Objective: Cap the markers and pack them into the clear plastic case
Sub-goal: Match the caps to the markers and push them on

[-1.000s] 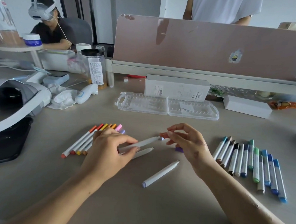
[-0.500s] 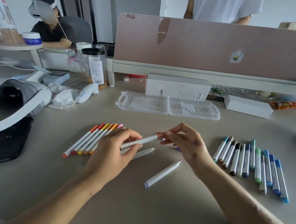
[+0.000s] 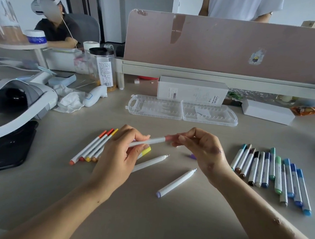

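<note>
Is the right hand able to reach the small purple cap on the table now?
Probably yes, once freed: the purple cap lies just beside the right hand with nothing between, but its fingers now pinch a pink cap.

I can't read any text: the jar's label (image 3: 104,72) and the white box's barcode stickers (image 3: 215,99) carry print too small to make out.

1. The left hand (image 3: 119,154) covers the lower ends of the warm-coloured markers (image 3: 93,147).
2. The right hand (image 3: 200,147) hides most of a purple cap (image 3: 193,156).
3. Both forearms leave at the bottom edge.
</note>
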`<action>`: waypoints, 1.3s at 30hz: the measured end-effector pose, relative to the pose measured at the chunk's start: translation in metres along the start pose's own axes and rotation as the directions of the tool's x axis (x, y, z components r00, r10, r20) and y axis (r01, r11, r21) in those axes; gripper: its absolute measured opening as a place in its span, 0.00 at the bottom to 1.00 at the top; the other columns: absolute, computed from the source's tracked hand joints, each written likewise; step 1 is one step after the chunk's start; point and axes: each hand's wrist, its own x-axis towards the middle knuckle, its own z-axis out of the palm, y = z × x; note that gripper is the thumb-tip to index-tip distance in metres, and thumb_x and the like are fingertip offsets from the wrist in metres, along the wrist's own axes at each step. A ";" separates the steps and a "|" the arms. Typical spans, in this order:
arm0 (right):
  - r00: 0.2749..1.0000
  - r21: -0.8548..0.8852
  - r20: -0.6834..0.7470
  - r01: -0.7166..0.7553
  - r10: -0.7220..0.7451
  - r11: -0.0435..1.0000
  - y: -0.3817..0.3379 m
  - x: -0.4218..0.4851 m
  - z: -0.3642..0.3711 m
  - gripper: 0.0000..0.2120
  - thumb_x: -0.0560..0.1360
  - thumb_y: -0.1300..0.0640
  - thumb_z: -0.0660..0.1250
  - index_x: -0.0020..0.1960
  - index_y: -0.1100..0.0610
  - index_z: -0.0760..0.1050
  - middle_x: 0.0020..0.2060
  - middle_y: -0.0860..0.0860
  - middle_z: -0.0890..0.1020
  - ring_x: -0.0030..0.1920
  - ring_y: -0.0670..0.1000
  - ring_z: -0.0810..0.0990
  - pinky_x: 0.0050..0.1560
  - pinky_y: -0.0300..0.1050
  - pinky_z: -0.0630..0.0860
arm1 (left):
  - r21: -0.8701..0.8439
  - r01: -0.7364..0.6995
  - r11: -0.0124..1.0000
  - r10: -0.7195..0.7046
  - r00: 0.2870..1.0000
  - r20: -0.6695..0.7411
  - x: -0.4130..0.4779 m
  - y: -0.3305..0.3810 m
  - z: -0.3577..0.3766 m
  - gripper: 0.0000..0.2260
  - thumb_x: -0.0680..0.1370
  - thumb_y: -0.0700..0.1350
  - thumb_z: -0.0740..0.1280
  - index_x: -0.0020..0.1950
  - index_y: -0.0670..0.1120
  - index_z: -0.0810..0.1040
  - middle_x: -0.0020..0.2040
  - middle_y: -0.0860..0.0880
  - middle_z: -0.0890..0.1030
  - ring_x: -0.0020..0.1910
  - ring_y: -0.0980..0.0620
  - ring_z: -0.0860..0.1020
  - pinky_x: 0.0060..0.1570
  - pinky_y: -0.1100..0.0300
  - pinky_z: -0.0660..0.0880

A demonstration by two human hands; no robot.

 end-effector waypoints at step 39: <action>0.970 -0.906 0.012 -0.092 0.242 0.413 0.010 0.010 -0.069 0.11 0.66 0.39 0.75 0.41 0.44 0.81 0.39 0.41 0.78 0.43 0.46 0.77 0.44 0.41 0.68 | 0.422 0.017 0.906 -0.087 0.985 0.147 -0.007 -0.020 0.008 0.10 0.66 0.67 0.72 0.37 0.62 0.83 0.44 0.61 0.73 0.53 0.57 0.71 0.54 0.49 0.63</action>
